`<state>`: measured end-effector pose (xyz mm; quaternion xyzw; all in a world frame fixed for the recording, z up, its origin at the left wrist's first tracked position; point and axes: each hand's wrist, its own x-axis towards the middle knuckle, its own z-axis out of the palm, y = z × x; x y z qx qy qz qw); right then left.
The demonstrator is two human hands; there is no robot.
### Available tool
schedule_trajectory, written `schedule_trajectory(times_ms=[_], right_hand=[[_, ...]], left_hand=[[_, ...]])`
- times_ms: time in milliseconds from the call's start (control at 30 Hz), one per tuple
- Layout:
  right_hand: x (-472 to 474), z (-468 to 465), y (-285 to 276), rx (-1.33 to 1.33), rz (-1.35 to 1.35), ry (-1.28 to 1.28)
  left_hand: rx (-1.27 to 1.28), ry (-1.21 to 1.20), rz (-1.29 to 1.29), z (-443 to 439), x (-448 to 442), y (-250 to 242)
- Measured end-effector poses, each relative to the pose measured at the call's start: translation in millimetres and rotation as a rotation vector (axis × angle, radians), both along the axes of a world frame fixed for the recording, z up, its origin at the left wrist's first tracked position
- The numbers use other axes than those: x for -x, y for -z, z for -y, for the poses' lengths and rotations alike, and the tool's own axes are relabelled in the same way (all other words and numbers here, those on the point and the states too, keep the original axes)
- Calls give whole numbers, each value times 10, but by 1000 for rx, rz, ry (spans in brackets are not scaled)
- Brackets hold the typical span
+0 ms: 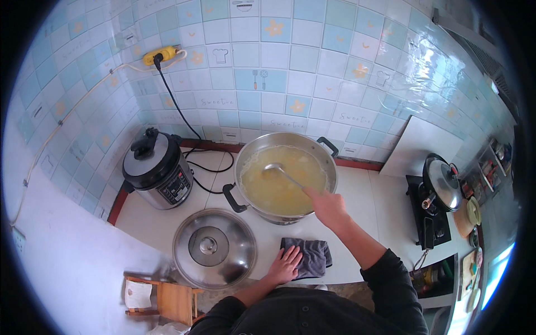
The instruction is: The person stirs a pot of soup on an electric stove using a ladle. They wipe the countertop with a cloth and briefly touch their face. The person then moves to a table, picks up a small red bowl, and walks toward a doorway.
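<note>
A large steel pot (244, 151) with black side handles stands on the white counter, holding a pale yellow, cloudy liquid (268, 192). My right hand (328, 205) grips the handle of a metal ladle (289, 178) over the pot's near right rim. The ladle's bowl rests at the liquid's surface near the middle. Flat on a folded dark grey cloth (314, 257) lies my left hand (287, 264), fingers spread, at the counter's front edge. Left of the cloth sits a round steel lid (238, 234) with a glass centre and a knob, its knob side up.
An electric pressure cooker (161, 171) stands at the back left. Its black cord (178, 104) runs up to a yellow power strip (160, 55) on the tiled wall. To the right, a lidded wok (444, 184) sits on a black gas stove (435, 234). A wooden chair (176, 299) is below left.
</note>
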<state>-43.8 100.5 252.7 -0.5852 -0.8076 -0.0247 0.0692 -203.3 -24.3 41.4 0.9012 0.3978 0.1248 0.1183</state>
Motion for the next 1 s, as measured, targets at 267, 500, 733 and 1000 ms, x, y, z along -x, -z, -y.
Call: schedule_trajectory(times_ms=[267, 500, 733, 1000], right_hand=[[231, -255, -26, 136, -188, 93], [22, -343, 23, 290, -492, -1], [-79, -96, -403, 533, -554, -144], [-407, 95, -871, 759, -443, -117]], left_hand=[[-10, 16, 31, -11, 33, -22], [-7, 19, 46, -1, 12, -47], [-62, -1, 1, 23, -66, -26], [-69, -22, 47, 33, -96, -26]])
